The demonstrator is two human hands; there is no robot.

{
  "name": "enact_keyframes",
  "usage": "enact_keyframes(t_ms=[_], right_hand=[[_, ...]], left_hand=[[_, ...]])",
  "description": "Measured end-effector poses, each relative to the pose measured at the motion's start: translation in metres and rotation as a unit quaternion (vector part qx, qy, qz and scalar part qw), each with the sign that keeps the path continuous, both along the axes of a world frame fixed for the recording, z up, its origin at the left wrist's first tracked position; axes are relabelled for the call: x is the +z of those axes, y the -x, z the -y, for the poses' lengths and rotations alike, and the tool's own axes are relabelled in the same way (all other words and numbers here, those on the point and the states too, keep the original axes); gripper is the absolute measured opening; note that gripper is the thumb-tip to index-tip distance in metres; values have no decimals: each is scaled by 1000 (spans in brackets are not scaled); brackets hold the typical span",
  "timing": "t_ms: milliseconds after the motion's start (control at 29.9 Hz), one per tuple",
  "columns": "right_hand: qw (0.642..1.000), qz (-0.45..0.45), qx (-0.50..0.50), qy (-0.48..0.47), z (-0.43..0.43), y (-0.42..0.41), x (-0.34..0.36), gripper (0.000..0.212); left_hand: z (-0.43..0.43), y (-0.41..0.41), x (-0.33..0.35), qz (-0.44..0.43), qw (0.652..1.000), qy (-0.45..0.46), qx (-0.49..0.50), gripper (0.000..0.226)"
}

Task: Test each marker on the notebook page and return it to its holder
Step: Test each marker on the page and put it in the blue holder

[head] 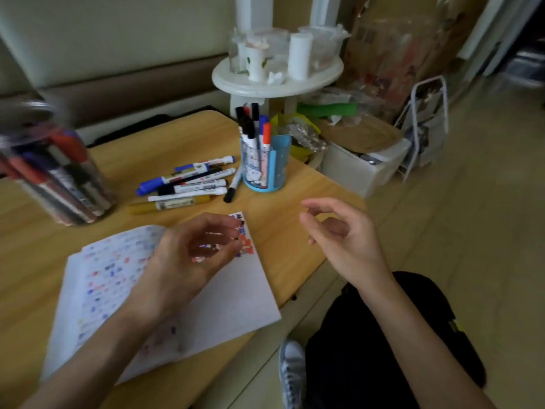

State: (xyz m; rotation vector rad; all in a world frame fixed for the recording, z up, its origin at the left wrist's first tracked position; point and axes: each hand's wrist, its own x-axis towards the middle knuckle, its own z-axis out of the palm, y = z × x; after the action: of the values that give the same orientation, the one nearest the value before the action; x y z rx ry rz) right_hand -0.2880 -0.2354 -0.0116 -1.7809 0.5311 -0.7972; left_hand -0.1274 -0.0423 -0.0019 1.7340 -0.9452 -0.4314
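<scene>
The left hand (pixel 191 255) hovers over the open white lined notebook (pixel 230 305), whose pages are dotted with red, blue and black marks. Its fingers are loosely curled and blurred, with nothing seen in them. The right hand (pixel 339 234) hangs empty and relaxed above the edge of the wooden table (pixel 295 246). Loose whiteboard markers (pixel 188 184) lie between a clear plastic jar of markers (pixel 59 172) and a blue cup holder (pixel 274 169) with more standing in it.

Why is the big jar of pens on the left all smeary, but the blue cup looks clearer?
Head view: the clear jar of markers sits at the wide-angle frame's edge, smeared and stretched; the blue holder near the middle is sharper; the left hand and notebook are softly blurred too; the light is dim and flat, without strong glare.
</scene>
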Motion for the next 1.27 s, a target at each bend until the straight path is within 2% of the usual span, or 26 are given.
enact_keyframes(t_ms=[234,635,835,1036,1136,1269], right_hand=[[993,-36,113,24,-40,-94,1,20],[985,-90,145,42,-59,-159,-20,27],[979,-133,113,100,-59,-183,-20,37],[940,-209,47,266,-56,-190,-30,35],[936,-214,26,279,-54,-191,-31,29],[929,-233,28,287,-52,-192,-30,35]], left_hand=[[-50,-40,-9,-23,995,6,92,18],[-84,-73,-20,-60,984,18,166,17],[-85,-74,-21,-66,983,29,171,18],[-80,-74,-19,-58,983,35,169,17],[-80,-75,-18,-55,984,33,167,20],[-80,-74,-19,-56,984,24,169,19]])
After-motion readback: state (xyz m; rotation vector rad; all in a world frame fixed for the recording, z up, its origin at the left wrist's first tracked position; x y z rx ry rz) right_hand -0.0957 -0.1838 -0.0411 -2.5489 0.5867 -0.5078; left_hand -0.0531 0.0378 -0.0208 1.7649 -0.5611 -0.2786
